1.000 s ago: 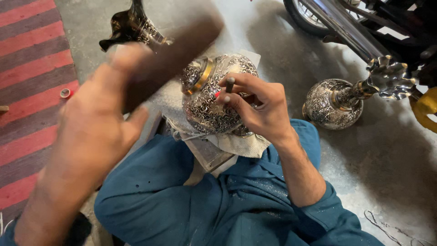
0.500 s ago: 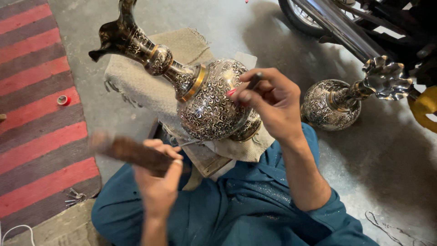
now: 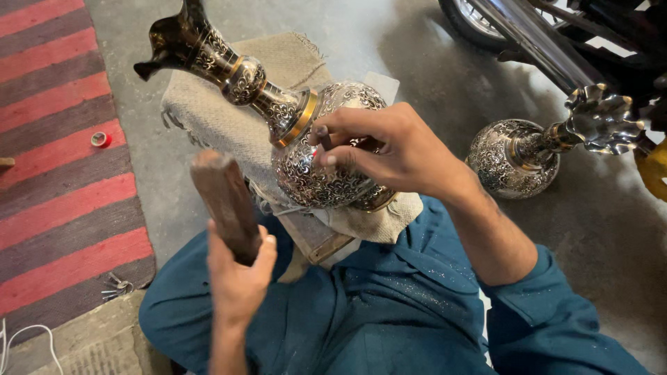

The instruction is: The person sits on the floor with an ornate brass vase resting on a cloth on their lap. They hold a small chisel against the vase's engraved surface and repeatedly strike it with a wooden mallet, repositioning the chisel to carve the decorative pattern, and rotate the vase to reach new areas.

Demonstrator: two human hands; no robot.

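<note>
A grey concrete floor (image 3: 389,42) fills most of the view, with a red and grey striped rug (image 3: 55,160) along its left side. At the top right stands a motorcycle (image 3: 556,35), only its wheel and dark frame showing. The person sits low on the floor in blue-green clothes (image 3: 389,312), knees spread, with a piece of coarse sacking (image 3: 229,132) laid over a block in front of the lap.

On that sacking lies a large engraved metal vase (image 3: 306,160), tilted on its side, its round silver-patterned belly towards the person and its dark flared neck pointing up and left. Whether anything is inside it cannot be told, since the mouth faces away. A second vase (image 3: 517,156) of the same kind lies on the floor to the right, near the motorcycle, well apart from the first; its scalloped mouth points right and its inside is also hidden.

The right hand (image 3: 389,149) rests over the belly of the large vase, fingers closed tight round a small dark punch (image 3: 322,137) whose tip is set against the metal. The left hand (image 3: 240,274) is held upright just left of the lap, wrapped firmly round a wooden mallet (image 3: 222,201) that stands raised beside the vase, not touching it.

A small red ring (image 3: 101,139) lies on the floor at the rug's edge, and a bunch of keys (image 3: 114,286) lies at its lower edge.
</note>
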